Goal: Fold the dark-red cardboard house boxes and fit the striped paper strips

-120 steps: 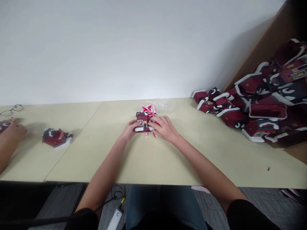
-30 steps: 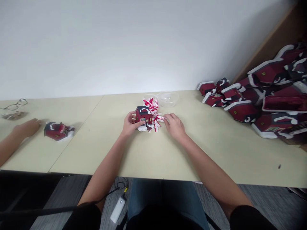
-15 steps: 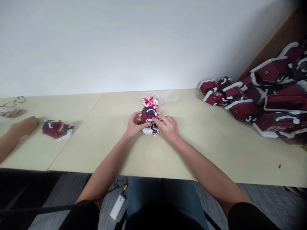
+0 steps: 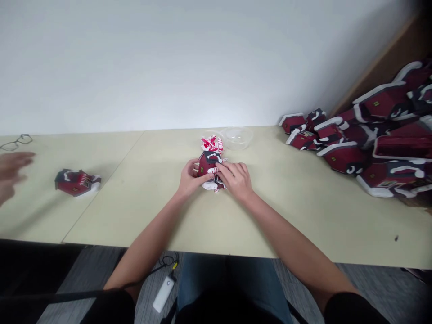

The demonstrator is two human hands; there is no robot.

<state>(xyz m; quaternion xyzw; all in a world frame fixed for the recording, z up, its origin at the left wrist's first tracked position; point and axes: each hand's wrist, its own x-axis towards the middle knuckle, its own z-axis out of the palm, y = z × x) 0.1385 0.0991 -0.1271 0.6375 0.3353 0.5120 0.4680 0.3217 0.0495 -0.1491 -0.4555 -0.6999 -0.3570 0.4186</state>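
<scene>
1. While a co-worker's blurred hand [image 4: 11, 171] shows at the left edge, a pair of glasses [image 4: 17, 141] lies just beyond it on the pale table [image 4: 135, 202].
2. To the right of that hand sits another house [image 4: 76, 182], dark red with a white-trimmed roof, well apart from both of mine.
3. My left hand [image 4: 189, 181] is curled partly closed around the left side of the small house [image 4: 204, 164], thumb laid across its near face, fingers behind.
4. The small house is between my hands, touching my left palm side, its dark roof towards the far side.
5. My right hand [image 4: 239, 181] is at its right, fingers bent and drawn together, their tips holding the right end of a striped piece [image 4: 213, 170] against the front.
6. Just beyond the house are a red-and-white striped pile [image 4: 212, 144] and, to its right, a clear bowl [image 4: 240, 140].
7. At the far right, a heap of similar houses [image 4: 346, 157] spills from a brown box [image 4: 381, 63]; nearer is a tiny dark object [image 4: 396, 238].
</scene>
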